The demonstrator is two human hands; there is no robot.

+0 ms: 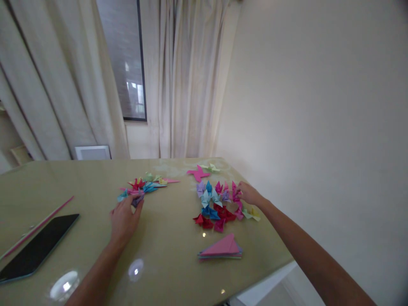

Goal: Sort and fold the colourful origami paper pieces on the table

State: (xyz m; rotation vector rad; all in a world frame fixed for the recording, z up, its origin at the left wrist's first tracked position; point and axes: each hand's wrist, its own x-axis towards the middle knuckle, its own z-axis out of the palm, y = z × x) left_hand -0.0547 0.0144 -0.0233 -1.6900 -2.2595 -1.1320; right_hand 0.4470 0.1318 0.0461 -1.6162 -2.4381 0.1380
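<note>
My left hand [123,219] rests on the table with its fingers pinched on a small purple folded paper piece [137,199] at the near edge of a pile of coloured origami pieces [143,186]. My right hand [248,194] reaches far right, its fingers closed on a pink folded piece [236,193] at the right side of a cluster of origami pieces [216,204] laid out in rows. A pink paper star [198,173] and a pale green one [211,168] lie beyond that cluster.
A stack of folded triangular papers, pink on top [221,247], lies near the front edge. A dark tablet [36,247] and a pink stick [38,226] lie at the left. The glossy table [165,238] ends at right near a wall; curtains hang behind.
</note>
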